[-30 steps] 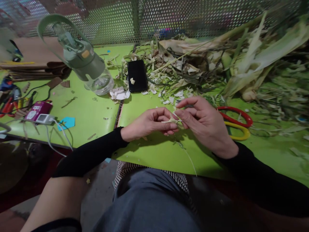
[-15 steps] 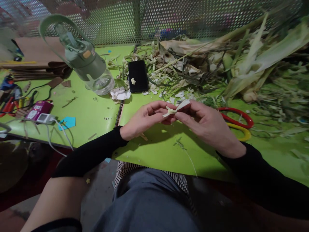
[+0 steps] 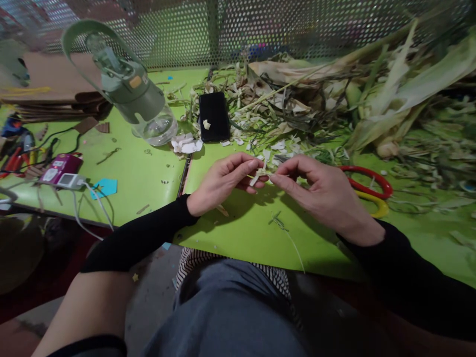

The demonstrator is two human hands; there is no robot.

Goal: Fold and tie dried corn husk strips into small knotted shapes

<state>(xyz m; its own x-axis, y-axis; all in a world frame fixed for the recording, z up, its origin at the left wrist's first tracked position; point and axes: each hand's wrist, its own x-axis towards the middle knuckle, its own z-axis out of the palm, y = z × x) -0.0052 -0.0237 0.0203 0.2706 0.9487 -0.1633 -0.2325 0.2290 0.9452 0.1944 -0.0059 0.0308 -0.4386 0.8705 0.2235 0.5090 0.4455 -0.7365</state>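
Observation:
A small piece of folded pale corn husk strips is held over the green table, with ends sticking out up and down. My left hand is closed on it, pinching it between thumb and fingers. My right hand pinches at its right edge with thumb and forefinger; the bit between those fingertips is mostly hidden. Beside my right hand lie scissors with a red and a yellow handle, their blades largely behind the hand. A thin knotted green strand rests on the table below.
A heap of corn husks spreads over the back right. A black phone and a green water bottle stand behind my left hand. Farther left are a purple device, white cables, pliers and folded brown sheets.
The husk piece has turned in my fingers: its strip that pointed up to the right now stands nearly upright. My right fingertips have shifted to its right edge.

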